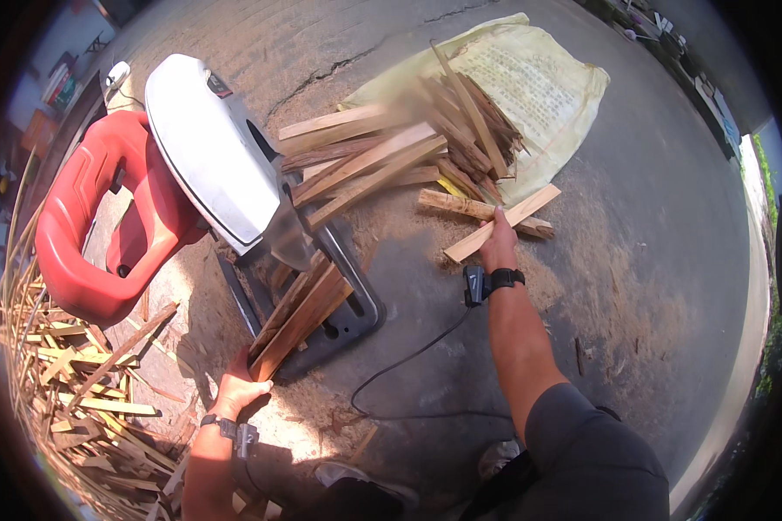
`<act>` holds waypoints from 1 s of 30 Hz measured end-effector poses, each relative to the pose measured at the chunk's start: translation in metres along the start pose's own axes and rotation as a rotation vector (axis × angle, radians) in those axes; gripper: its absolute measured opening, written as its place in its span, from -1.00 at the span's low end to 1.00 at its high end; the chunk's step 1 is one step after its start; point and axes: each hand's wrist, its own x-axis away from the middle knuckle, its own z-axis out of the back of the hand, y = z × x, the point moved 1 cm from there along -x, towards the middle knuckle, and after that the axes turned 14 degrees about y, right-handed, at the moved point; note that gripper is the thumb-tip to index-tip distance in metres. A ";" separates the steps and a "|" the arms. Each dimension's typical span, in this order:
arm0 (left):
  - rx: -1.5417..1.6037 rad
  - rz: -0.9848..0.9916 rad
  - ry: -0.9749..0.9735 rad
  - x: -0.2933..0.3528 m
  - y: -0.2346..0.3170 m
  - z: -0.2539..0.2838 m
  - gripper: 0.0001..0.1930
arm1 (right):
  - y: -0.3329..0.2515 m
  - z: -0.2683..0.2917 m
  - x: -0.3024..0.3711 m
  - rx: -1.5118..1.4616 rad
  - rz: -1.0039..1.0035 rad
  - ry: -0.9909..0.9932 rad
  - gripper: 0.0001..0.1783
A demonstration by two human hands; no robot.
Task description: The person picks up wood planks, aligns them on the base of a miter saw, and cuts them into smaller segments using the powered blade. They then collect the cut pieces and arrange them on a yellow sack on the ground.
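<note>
Biggest thing here's a red-and-white saw [202, 169], then a pale yellow sack [560, 104] beyond it with loose wood [382, 160] heaped partly on it. Brown strips [300, 321] sit on the saw's base [372, 313]; left hand [237, 391] is low, curled round their near end. Right arm's stretched forward, right hand [499, 245] gripping a pale stick [530, 207], fingertips hidden. Sack's got rows of print, the saw a dark sticker [219, 84], both too small to read.

A dark grey short sleeve [595, 447] is worn; black wrist straps [506, 278] with boxy devices [475, 286] are fastened on both sides; a black cable [408, 357] is trailed from one; pale shoes [499, 455] are glimpsed.
</note>
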 end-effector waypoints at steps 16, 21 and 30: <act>-0.046 -0.048 0.035 0.004 0.025 0.007 -0.29 | -0.112 0.071 -0.054 0.436 0.853 0.021 -0.68; -0.037 -0.047 0.006 0.001 0.019 0.003 -0.26 | -0.241 -0.050 -0.022 0.929 1.197 -0.233 -0.43; -0.071 -0.014 0.044 0.006 0.009 0.003 -0.25 | -0.226 -0.096 0.027 1.005 1.454 -0.255 -0.33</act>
